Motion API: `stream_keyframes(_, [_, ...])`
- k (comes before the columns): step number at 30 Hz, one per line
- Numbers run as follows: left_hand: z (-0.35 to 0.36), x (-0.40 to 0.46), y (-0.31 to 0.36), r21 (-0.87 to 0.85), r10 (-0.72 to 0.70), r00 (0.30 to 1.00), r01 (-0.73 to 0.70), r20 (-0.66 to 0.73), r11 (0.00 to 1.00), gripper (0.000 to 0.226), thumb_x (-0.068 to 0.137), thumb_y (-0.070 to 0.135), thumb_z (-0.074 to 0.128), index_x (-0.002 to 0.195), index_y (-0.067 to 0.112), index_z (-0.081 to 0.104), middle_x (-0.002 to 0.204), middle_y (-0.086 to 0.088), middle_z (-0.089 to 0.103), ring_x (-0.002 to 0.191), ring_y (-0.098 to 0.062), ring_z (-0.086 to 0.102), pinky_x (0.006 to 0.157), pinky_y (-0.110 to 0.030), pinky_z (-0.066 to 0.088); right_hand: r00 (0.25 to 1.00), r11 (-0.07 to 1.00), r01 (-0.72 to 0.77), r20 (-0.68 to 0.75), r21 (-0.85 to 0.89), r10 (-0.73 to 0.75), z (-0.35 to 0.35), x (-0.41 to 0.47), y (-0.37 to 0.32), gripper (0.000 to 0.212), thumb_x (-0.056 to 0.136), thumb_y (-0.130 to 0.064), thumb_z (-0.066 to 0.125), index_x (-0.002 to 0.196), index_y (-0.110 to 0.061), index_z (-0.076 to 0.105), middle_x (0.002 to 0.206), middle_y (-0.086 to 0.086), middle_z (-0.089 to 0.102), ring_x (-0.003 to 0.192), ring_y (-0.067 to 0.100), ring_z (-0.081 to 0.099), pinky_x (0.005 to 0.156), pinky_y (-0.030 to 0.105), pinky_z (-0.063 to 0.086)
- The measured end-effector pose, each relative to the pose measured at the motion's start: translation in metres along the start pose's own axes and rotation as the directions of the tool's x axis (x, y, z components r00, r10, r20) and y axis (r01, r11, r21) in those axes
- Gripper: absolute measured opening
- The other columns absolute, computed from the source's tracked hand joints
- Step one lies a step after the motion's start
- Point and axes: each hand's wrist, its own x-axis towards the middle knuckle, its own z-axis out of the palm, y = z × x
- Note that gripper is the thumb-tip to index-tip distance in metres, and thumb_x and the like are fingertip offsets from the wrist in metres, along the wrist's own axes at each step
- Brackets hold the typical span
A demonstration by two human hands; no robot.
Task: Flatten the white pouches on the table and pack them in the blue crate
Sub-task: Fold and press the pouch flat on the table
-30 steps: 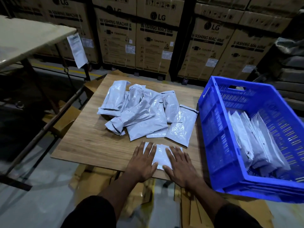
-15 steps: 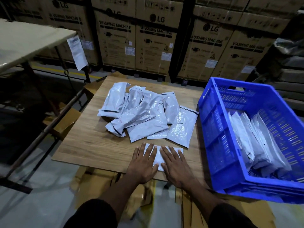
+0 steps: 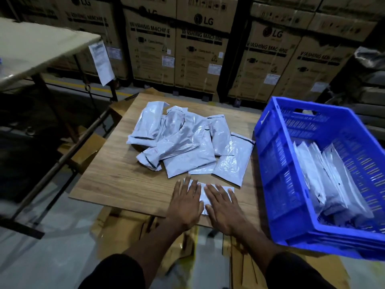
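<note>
Far left: one pale table [image 3: 41, 49] on dark legs, one printed sheet [image 3: 101, 62] hanging off its right corner. Behind, along the far wall: stacked LG washing machine cartons [image 3: 200, 55], at least four fronts readable in the lower row, more above, exact total unclear. Centre: one wooden table [image 3: 116, 180], resting on flattened cardboard [image 3: 116, 232]. On its far-middle part: loose pile of white pouches [image 3: 183, 140], overlapping, roughly eight to nine countable, some puffy and creased, a few with dark seal strips showing; exact count hidden by overlap. Near edge of that table, just in front of the pile: one more white pouch, the flattened pouch [image 3: 201, 195], lying flat, mostly covered. Two bare hands on it, both palm down, fingers spread, nothing clasped: left hand [image 3: 184, 207] on its left half, right hand [image 3: 224, 209] on its right half, thumbs nearly meeting over the middle. Both pressing flat, not gripping. Dark sleeves at the near edge of view. Right: one blue crate [image 3: 273, 163], slotted walls, handle cut-out in the far wall, sitting just beside the wooden table's right edge. Inside, toward its right and near part: packed pouches [image 3: 325, 180] standing on edge, leaning, about five to six discernible, rest too overlapped to count. Far right, beyond the crate: dark stacked goods, detail not readable.
</note>
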Motion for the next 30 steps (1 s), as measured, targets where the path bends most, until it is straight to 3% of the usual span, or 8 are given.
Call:
stream_keyframes(3, [0.0, 0.01, 0.004, -0.033, 0.05, 0.998, -0.049, 0.025, 0.998, 0.065, 0.079, 0.02, 0.066, 0.141, 0.005, 0.054, 0.142, -0.014, 0.055, 0.135, -0.034, 0.05, 0.121, -0.043, 0.018, 1.0, 0.98, 0.003, 0.005, 0.2, -0.004, -0.007, 0.001, 0.003, 0.056, 0.105, -0.048, 0.017, 0.159, -0.032, 0.012, 0.163, -0.022, 0.006, 0.151, 0.004, -0.003, 0.121, 0.042, -0.006])
stream_keyframes(6, [0.009, 0.009, 0.003, -0.038, -0.002, 0.997, 0.005, 0.082, 0.999, 0.071, 0.087, 0.018, 0.062, 0.154, 0.009, 0.038, 0.156, -0.01, 0.041, 0.146, -0.032, 0.035, 0.123, -0.045, 0.022, 0.997, 0.936, -0.022, -0.055, 0.351, 0.044, -0.012, 0.001, 0.004, 0.068, 0.098, -0.062, 0.0, 0.157, -0.032, 0.016, 0.159, -0.025, 0.011, 0.151, 0.005, 0.006, 0.122, 0.039, 0.003])
stream_keyframes(9, [0.012, -0.003, 0.002, -0.05, -0.048, 0.999, 0.048, 0.008, 0.998, 0.053, 0.101, 0.033, 0.041, 0.151, 0.019, 0.045, 0.155, -0.005, 0.046, 0.144, -0.038, 0.038, 0.111, -0.051, 0.04, 0.996, 0.987, -0.02, -0.084, 0.162, 0.034, -0.002, -0.003, 0.003, 0.068, 0.1, -0.057, 0.0, 0.16, -0.027, 0.012, 0.165, -0.014, 0.01, 0.152, 0.015, 0.01, 0.122, 0.042, 0.009])
stream_keyframes(15, [0.011, -0.008, -0.002, -0.062, -0.03, 0.999, 0.029, -0.019, 0.998, 0.06, 0.099, 0.048, 0.038, 0.154, 0.026, 0.038, 0.157, -0.006, 0.044, 0.144, -0.042, 0.039, 0.111, -0.058, 0.039, 0.989, 0.999, -0.029, -0.144, 0.021, 0.032, 0.003, -0.003, 0.002, 0.057, 0.105, -0.043, 0.019, 0.158, -0.022, 0.024, 0.162, -0.005, 0.027, 0.146, 0.028, 0.029, 0.117, 0.049, 0.024])
stream_keyframes(19, [0.009, -0.007, -0.007, -0.04, -0.019, 1.0, 0.02, 0.025, 0.999, 0.061, 0.099, 0.051, 0.037, 0.155, 0.026, 0.04, 0.157, -0.004, 0.043, 0.143, -0.042, 0.038, 0.114, -0.058, 0.034, 0.991, 0.999, -0.015, -0.134, 0.044, 0.021, 0.003, -0.008, 0.006, 0.059, 0.105, -0.049, 0.022, 0.16, -0.029, 0.011, 0.167, 0.004, 0.011, 0.153, 0.029, 0.013, 0.121, 0.048, 0.014])
stream_keyframes(21, [0.009, -0.006, -0.009, -0.03, -0.013, 0.999, 0.014, 0.04, 0.999, 0.061, 0.1, 0.051, 0.035, 0.155, 0.027, 0.039, 0.157, -0.003, 0.043, 0.144, -0.042, 0.037, 0.114, -0.058, 0.031, 0.984, 0.997, 0.059, -0.173, 0.04, -0.051, 0.004, -0.021, 0.006, 0.06, 0.105, -0.05, 0.031, 0.158, -0.025, 0.021, 0.166, 0.009, 0.011, 0.153, 0.029, 0.008, 0.123, 0.046, 0.012])
stream_keyframes(25, [0.008, -0.004, -0.011, -0.056, -0.005, 0.999, 0.008, 0.054, 0.998, 0.06, 0.1, 0.052, 0.035, 0.155, 0.029, 0.037, 0.156, -0.002, 0.044, 0.143, -0.041, 0.038, 0.11, -0.061, 0.038, 0.949, 0.993, 0.109, -0.291, -0.049, -0.119, 0.008, -0.041, 0.006, 0.036, 0.101, -0.043, 0.048, 0.126, -0.019, 0.057, 0.153, 0.012, 0.041, 0.146, 0.032, 0.029, 0.116, 0.047, 0.026])
stream_keyframes(30, [0.008, -0.004, -0.014, -0.06, 0.002, 0.996, 0.004, 0.088, 0.998, 0.062, 0.1, 0.054, 0.036, 0.157, 0.03, 0.034, 0.158, -0.001, 0.041, 0.144, -0.04, 0.037, 0.109, -0.063, 0.039, 0.94, 0.977, 0.151, -0.285, -0.148, -0.188, -0.002, -0.033, 0.003, 0.012, 0.086, -0.023, 0.066, 0.096, -0.021, 0.059, 0.143, 0.013, 0.048, 0.139, 0.036, 0.038, 0.113, 0.053, 0.034])
